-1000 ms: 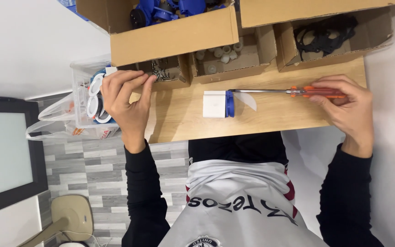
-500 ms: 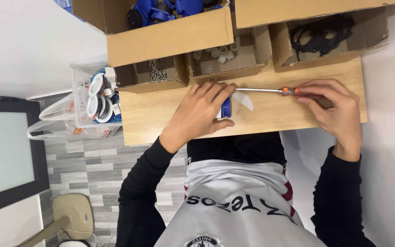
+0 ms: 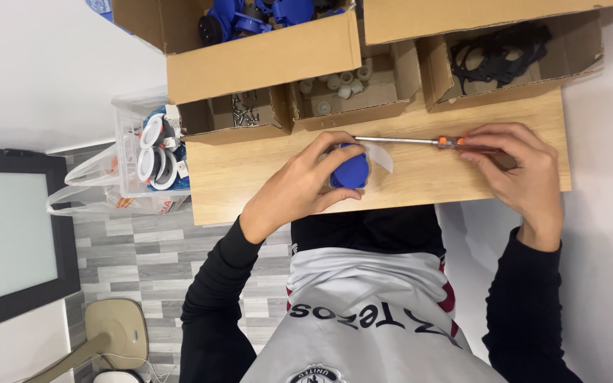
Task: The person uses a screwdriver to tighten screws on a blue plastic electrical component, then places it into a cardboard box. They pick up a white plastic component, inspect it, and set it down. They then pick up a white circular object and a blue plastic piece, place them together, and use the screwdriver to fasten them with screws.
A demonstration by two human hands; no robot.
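My left hand (image 3: 306, 186) grips a small blue and white plastic part (image 3: 352, 170) on the wooden board (image 3: 250, 177), its blue round face turned toward me. My right hand (image 3: 519, 177) holds a screwdriver with an orange handle (image 3: 455, 142); its metal shaft (image 3: 395, 140) lies level and points left, the tip reaching the top of the part by my left fingers.
Behind the board stand open cardboard boxes: one with screws (image 3: 243, 110), one with small white pieces (image 3: 342, 85), one with black parts (image 3: 498, 53), and a larger one with blue parts (image 3: 250, 14). A clear bin of blue and white parts (image 3: 154, 152) sits at the left edge.
My left hand came from the screw box over to the blue and white part, took hold of it and turned its blue face up. The right hand kept the screwdriver in place.
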